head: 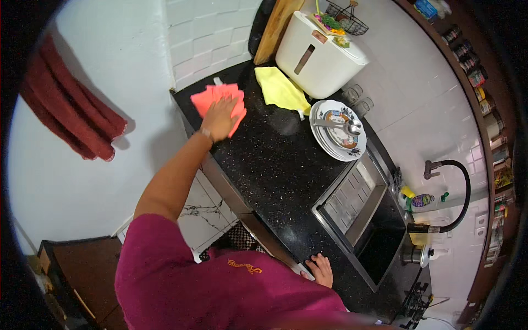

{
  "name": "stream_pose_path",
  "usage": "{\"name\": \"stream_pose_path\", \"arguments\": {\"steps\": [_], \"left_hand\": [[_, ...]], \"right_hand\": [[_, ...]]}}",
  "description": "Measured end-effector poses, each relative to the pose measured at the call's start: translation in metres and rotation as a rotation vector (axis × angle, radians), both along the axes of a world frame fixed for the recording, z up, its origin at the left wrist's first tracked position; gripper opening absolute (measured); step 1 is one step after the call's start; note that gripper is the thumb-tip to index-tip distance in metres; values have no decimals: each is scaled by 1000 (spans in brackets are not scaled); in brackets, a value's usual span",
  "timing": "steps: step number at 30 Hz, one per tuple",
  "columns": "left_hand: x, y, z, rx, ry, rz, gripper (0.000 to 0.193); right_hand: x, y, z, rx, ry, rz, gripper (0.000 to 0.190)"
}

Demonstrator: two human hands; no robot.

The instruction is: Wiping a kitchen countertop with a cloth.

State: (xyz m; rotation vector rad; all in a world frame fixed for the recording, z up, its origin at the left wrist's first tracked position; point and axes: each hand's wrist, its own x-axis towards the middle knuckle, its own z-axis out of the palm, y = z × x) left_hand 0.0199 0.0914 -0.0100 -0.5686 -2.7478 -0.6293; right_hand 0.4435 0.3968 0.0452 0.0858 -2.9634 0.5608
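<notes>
My left hand (220,117) lies flat on a pink-orange cloth (202,102), pressing it onto the speckled black countertop (272,173) near the counter's far left corner. My fingers spread over the bunched fabric and hide part of it. Beside it, a yellow cloth (280,88) lies spread out. My right hand (320,270) rests on the counter's near edge beside the sink, fingers a little apart and holding nothing. Between the yellow cloth and the sink (350,247) stands a stack of white patterned plates (317,138), topped by metal spoons (352,127).
Against the back wall stand a white container (317,68), glass cups (363,107) and a wooden board (276,31). A black flexible faucet (468,194) arches by the sink, near a lidded pot (414,255). A dark red towel (74,103) hangs at left; a shelf of jars (486,105) runs along the right.
</notes>
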Motion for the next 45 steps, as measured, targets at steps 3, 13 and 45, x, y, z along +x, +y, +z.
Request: {"name": "stream_pose_path", "arguments": {"steps": [3,13,45], "left_hand": [[82,-17,2,35,-1,15,61],[1,-77,-69,924,10,369,71],[104,63,-81,1253,55,588,17]], "right_hand": [[3,5,-6,10,0,24,31],[7,13,-17,48,75,132,32],[4,-4,-3,42,57,23,35]]}}
